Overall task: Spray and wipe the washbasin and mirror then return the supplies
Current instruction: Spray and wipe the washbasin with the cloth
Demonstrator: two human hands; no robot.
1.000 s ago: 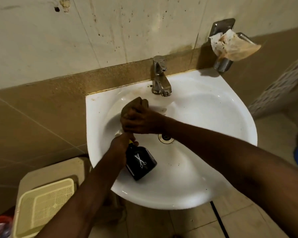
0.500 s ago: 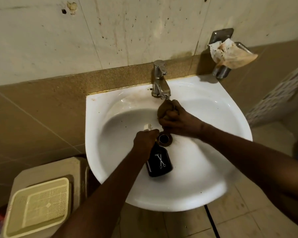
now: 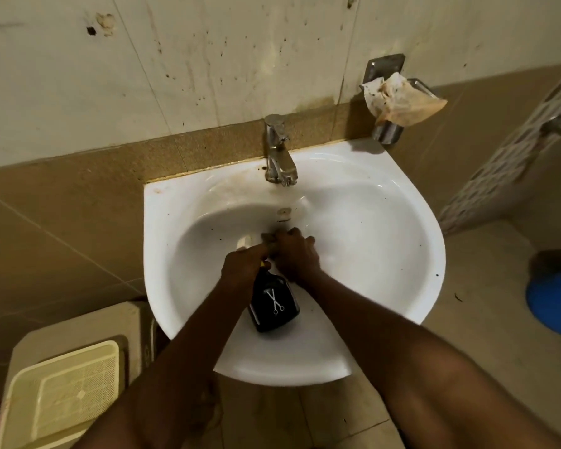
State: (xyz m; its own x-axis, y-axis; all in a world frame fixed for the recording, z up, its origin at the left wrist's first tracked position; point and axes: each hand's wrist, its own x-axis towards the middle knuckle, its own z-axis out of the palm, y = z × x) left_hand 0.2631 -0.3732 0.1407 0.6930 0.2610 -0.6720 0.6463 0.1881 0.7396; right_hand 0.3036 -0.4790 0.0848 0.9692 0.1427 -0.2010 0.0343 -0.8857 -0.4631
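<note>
— Any label on the spray bottle (image 3: 274, 304)?

— No words I can read. It is black with a small white crossed-scissors mark on its side, and it hangs inside the washbasin (image 3: 386, 222), over the near slope of the bowl. Its pale nozzle pokes out past the knuckles.

— Who has it?

— The left hand (image 3: 244, 265) grips it at the neck, fingers curled round the top. The right hand (image 3: 293, 256) sits just beside, touching it, curled over a dark cloth (image 3: 270, 240) and pressing it to the bottom of the bowl. The drain is hidden under the two hands.

— What else is around?

— A chrome tap (image 3: 279, 153) at the back rim, with a small overflow hole (image 3: 285, 212) below it. On the wall to the right, a metal holder (image 3: 387, 131) with crumpled, stained paper (image 3: 402, 98) in it. The tiles above are speckled with dark spots. Low on the left, a cream perforated tray (image 3: 62, 396) rests on a beige bin. On the floor to the right stands something blue (image 3: 554, 306), cut by the frame edge.
</note>
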